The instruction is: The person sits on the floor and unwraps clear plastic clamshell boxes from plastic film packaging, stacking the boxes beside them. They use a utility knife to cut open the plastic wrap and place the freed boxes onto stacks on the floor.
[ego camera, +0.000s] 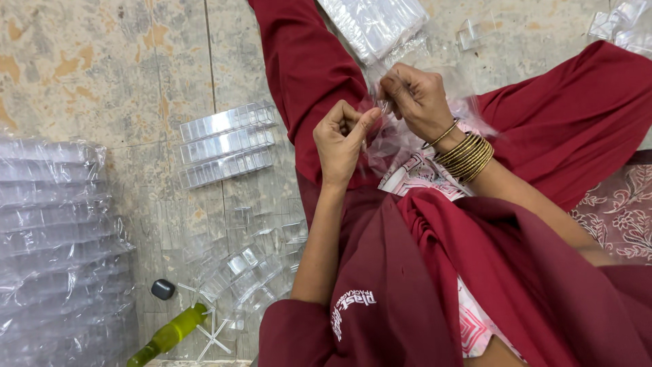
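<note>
Both hands meet above the lap: the left hand (341, 139) and right hand (415, 97) each pinch an edge of a clear film pouch (387, 139), held between them. Apparently the pouch is being opened or separated. Next calls for steady grip while pulling edges apart. Clear trays (227, 144) lie left.

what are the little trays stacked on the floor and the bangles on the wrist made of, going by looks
The trays: thin clear plastic, glossy, since the floor shows through and the ridges catch white glints. The bangles on the right hand's wrist: probably metal, gold-coloured with a dull shine, though painted plastic can't be ruled out.
</note>
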Motion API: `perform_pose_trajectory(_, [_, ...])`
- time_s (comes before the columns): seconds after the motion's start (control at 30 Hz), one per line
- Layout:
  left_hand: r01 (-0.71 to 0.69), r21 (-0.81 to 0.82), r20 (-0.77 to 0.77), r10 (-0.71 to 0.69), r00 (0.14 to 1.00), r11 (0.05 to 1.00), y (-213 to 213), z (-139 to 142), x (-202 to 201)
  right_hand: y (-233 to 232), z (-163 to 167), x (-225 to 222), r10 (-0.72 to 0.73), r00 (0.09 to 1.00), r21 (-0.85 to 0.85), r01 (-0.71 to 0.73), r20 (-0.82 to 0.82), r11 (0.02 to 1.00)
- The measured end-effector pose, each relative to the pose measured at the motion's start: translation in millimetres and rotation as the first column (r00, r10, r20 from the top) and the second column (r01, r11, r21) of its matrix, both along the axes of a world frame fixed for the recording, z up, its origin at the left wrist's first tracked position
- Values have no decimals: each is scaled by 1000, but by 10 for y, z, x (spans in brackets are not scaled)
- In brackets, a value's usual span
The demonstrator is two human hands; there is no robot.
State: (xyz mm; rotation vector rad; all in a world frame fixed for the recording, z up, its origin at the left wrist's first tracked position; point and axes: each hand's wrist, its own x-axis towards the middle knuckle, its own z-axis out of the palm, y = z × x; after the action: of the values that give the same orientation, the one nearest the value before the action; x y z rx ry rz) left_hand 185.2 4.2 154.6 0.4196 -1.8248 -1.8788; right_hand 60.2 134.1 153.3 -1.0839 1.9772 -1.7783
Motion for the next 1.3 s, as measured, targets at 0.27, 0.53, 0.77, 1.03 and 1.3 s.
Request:
perform_pose_trajectory(0.27, [-36,-164,-9,35,999,986,15,-155,-27,-31,123,0,96,991,-151,-108,-89,983])
perform_pose_trajectory(0.53, [-28,19,8,28,1000,999,53,-232,-66,-17,-183,2,-56,995,75,50,84,996])
perform_pose_trajectory(0.77, [-83,-148,-61,75,995,986,111,-257,-113,-93,-427,49,253,954,-136,-233,160,963])
perform_pose_trajectory(1.03, [158,-158,-5,-161,987,975,19,-178,-80,-28,-323,-92,-94,989,-69,103,114,992])
perform_pose_trajectory(1.3, [117,79,-128,-106,986,990,123,-284,-318,38,-238,231,21,998,42,-24,67,999])
